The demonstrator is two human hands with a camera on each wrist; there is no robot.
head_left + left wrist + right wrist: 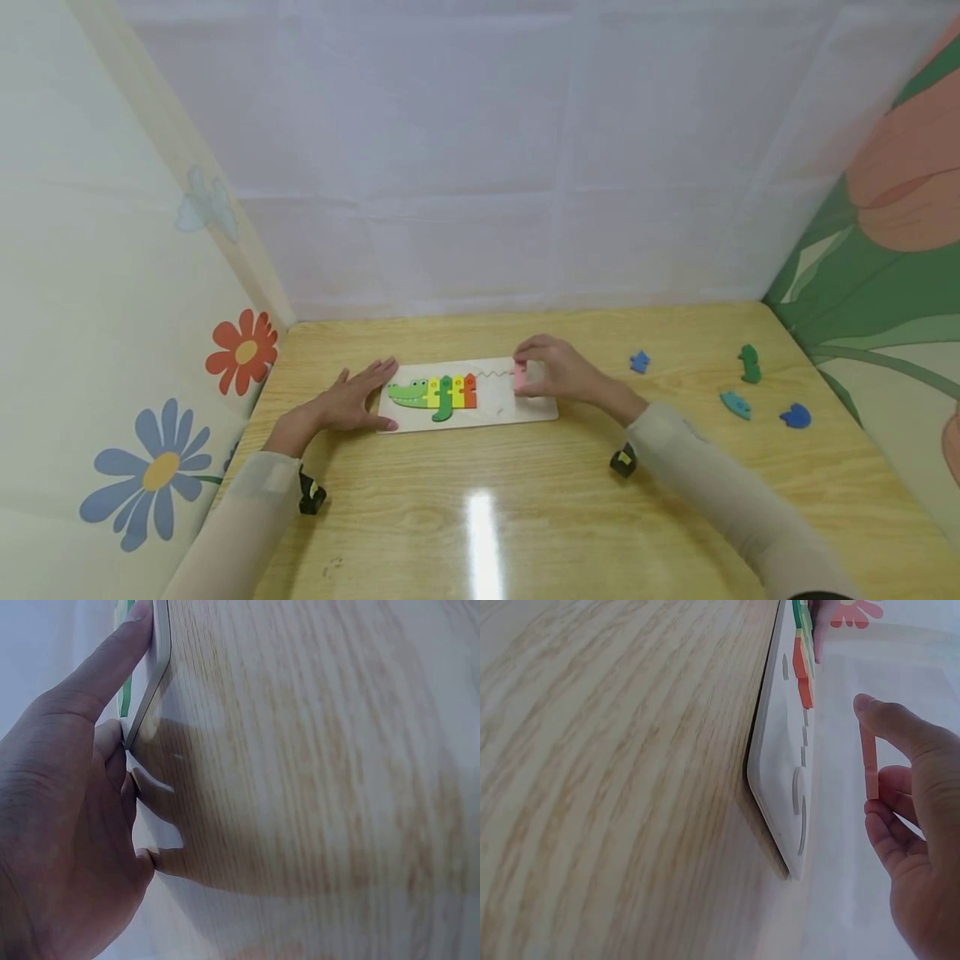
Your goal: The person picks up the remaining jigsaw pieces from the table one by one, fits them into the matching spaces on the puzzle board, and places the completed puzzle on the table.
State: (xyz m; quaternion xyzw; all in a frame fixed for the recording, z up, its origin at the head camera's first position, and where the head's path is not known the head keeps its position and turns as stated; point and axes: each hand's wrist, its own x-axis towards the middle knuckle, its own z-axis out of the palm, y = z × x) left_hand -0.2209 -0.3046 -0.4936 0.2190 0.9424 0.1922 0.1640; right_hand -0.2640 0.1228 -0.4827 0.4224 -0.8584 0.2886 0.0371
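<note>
A pale puzzle board [495,412] lies on the table, carrying a partly filled crocodile: a green head [408,393], then yellow and green pieces and an orange piece [470,392] at the right. My left hand [345,404] has its fingers spread, with thumb and fingertips at the board's left end. Over the right part of the board, my right hand [562,371] pinches a pink puzzle piece [520,377] between thumb and fingers. In the right wrist view, that pink piece [869,761] is held edge-on, raised above the board [776,772].
Several loose pieces lie to the right on the wooden table [420,500]: a small blue piece [640,362], a green piece [749,364], a light-blue piece [736,405] and a rounded blue piece [796,416]. A white cloth wall [450,167] stands behind the table.
</note>
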